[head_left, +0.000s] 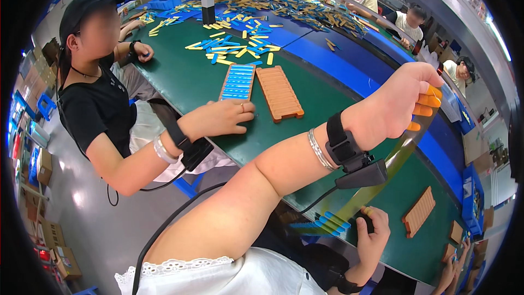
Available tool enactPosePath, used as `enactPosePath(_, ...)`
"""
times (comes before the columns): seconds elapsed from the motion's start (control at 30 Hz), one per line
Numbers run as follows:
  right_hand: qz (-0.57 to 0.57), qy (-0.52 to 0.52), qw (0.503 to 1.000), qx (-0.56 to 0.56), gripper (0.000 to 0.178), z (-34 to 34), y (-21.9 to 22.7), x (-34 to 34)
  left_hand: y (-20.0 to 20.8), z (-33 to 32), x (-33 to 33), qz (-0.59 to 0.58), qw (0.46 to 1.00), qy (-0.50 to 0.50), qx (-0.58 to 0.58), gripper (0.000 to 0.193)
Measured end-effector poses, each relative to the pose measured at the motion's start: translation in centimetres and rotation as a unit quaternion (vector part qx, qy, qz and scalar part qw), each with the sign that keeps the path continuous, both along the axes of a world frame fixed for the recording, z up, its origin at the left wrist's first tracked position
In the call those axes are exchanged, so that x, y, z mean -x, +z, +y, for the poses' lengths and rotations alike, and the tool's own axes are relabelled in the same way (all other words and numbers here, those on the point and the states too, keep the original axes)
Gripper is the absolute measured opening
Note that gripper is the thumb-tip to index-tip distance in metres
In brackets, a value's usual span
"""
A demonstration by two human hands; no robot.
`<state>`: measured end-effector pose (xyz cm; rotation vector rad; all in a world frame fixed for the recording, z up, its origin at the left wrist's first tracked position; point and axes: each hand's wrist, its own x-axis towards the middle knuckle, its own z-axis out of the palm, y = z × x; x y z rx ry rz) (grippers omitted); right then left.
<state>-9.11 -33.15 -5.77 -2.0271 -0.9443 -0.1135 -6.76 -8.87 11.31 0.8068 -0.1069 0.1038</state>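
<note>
At ten o'clock a co-worker's hand (pixel 219 118) rests by a blue-filled tray (pixel 238 81); a brown tray (pixel 279 93) lies toward one. Blue sticks (pixel 333 223) sit at five, beside the curled right hand (pixel 374 235), whose grip I cannot tell. A translucent yellow strip (pixel 397 155) rises to the left hand (pixel 405 98) near three, orange-capped fingers (pixel 429 100) bent, pinching it.

The left arm (pixel 256 180) reaches from bottom left to upper right, its hand (pixel 401 101) bent. The right hand (pixel 374 235), lower right, curls its fingers.
</note>
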Motion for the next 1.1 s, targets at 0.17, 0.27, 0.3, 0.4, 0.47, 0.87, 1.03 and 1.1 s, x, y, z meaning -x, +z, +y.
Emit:
enactPosePath(0.17, -0.003, 0.004, 1.000, 0.006, 0.023, 0.0, 0.0, 0.0, 0.2, -0.6, 0.3, 0.010, 0.997, 0.044, -0.062, 0.015)
enactPosePath(0.27, 0.001, 0.011, 1.000, 0.003, 0.023, 0.0, -0.1, -0.1, 0.2, -0.7, 0.0, 0.027, 0.997, 0.033, -0.057, 0.015)
enactPosePath(0.3, 0.001, 0.009, 1.000, 0.002, 0.023, 0.0, -0.1, -0.1, 0.2, -0.7, 0.0, 0.026, 0.998, 0.030, -0.058, 0.014)
enactPosePath(0.4, 0.003, 0.005, 1.000, 0.006, 0.023, -0.1, -0.2, -0.1, 0.4, -0.7, 0.1, 0.030, 0.997, 0.029, -0.058, 0.013)
enactPosePath(0.47, 0.004, 0.000, 1.000, 0.009, 0.023, -0.1, -0.2, -0.1, 0.3, -0.7, 0.0, 0.033, 0.997, 0.028, -0.057, 0.013)
enactPosePath(0.87, -0.025, 0.064, 0.994, 0.087, 0.024, 0.4, 2.2, -1.5, 0.3, 4.5, -0.9, -0.078, 0.996, -0.012, 0.048, 0.060)
enactPosePath(1.03, -0.039, 0.171, 0.966, 0.188, 0.020, 4.1, 5.1, -5.3, -0.1, 3.0, -0.5, -0.059, 0.993, 0.074, -0.073, 0.028)
enactPosePath(1.1, -0.104, 0.209, 0.958, 0.164, 0.020, 7.7, 4.7, -7.1, 0.4, 2.8, -0.2, -0.028, 0.995, 0.063, -0.069, 0.027)
